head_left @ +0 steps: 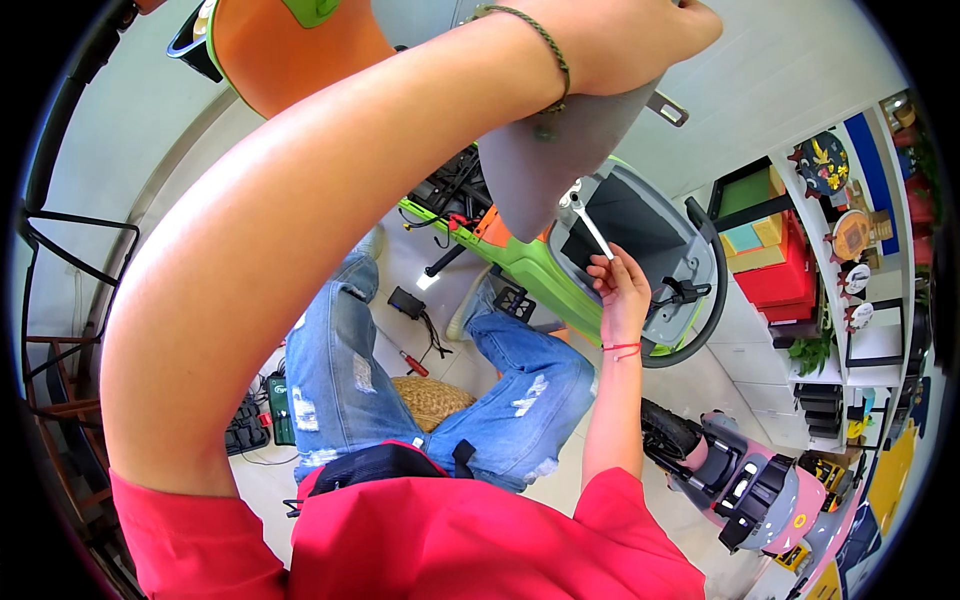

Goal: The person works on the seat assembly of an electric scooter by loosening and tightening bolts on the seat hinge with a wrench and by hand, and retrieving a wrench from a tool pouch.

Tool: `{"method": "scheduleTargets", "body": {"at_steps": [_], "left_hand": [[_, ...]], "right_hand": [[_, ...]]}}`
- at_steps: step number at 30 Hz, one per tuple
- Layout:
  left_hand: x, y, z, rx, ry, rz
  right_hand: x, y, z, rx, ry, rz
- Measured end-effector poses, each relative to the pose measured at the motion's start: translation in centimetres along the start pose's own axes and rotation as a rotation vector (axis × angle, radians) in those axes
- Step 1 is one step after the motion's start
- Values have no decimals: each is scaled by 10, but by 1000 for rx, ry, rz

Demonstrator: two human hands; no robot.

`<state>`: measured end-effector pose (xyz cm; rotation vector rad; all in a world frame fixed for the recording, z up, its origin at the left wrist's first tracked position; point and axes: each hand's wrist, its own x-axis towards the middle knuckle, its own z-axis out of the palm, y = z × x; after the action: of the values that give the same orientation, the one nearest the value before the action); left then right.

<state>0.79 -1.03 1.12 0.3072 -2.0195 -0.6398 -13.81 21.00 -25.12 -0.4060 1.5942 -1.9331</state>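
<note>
Centrally, a person in a red shirt (440,540) and ripped blue jeans (345,370) sits astride a woven stool (432,402), facing a partly opened green scooter (540,268). The right hand (622,280), a red string at its wrist, has its fingers closed around the shank of a silver wrench (594,226). The wrench slants up and left, its head at the left edge of the scooter's grey storage bin (690,235), beside the lower tip of a smooth grey panel (545,165). The left arm sweeps across the top, a braided bracelet on it; the left hand (650,40) is at the panel's upper end. Its fingers are mostly hidden, so how far open it is, or whether it grips, cannot be told. On the pale floor between the feet lie a small black box with cables (407,303) and a red-handled screwdriver (413,364). Toward the floor's right side stands a pink scooter (790,510), below crowded shelves (850,380).
</note>
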Motion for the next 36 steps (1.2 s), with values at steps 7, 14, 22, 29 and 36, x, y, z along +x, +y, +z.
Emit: {"method": "scheduleTargets", "body": {"at_steps": [7, 14, 22, 29, 36], "left_hand": [[-8, 10, -6, -45, -26, 46], [-13, 13, -9, -31, 17, 65], [-14, 10, -7, -14, 52, 108], [-16, 18, -7, -9, 24, 38], [-8, 1, -19, -169, -118, 74]], "right_hand": [[6, 5, -3, -44, -8, 18], [0, 0, 3, -67, -6, 34], [6, -6, -2, -61, -23, 117], [9, -10, -9, -121, -100, 170], [1, -12, 6, -200, -168, 242]]}}
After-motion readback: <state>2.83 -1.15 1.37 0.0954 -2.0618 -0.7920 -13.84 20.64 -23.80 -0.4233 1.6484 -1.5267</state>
